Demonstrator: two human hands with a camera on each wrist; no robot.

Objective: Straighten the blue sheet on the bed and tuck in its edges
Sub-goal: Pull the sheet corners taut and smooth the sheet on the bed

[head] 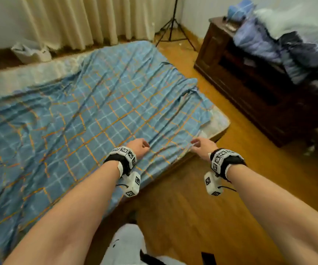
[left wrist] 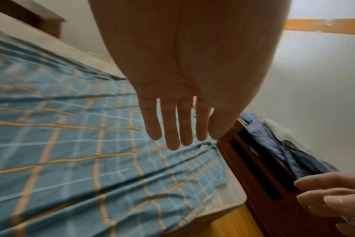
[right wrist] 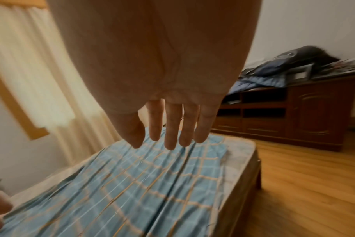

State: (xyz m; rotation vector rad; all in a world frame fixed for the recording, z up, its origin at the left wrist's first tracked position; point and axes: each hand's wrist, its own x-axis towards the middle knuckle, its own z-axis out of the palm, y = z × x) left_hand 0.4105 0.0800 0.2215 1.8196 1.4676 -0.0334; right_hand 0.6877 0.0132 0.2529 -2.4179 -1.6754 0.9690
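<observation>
The blue sheet (head: 89,111) with an orange and white check lies rumpled across the bed, with long creases running toward the near right corner. It leaves the pale mattress (head: 219,121) bare at that corner and along the far side. My left hand (head: 141,147) hovers over the sheet near the bed's near edge, fingers straight (left wrist: 172,128) and holding nothing. My right hand (head: 200,146) hangs just past the sheet's edge by the corner, fingers extended (right wrist: 172,128) above the cloth (right wrist: 144,184), also empty.
A dark wooden cabinet (head: 250,87) stands to the right, piled with blue and white bedding (head: 288,41). Wooden floor (head: 221,207) runs between it and the bed. A black tripod (head: 173,29) and cream curtains (head: 74,22) stand beyond the bed, with a white bin (head: 31,52) at far left.
</observation>
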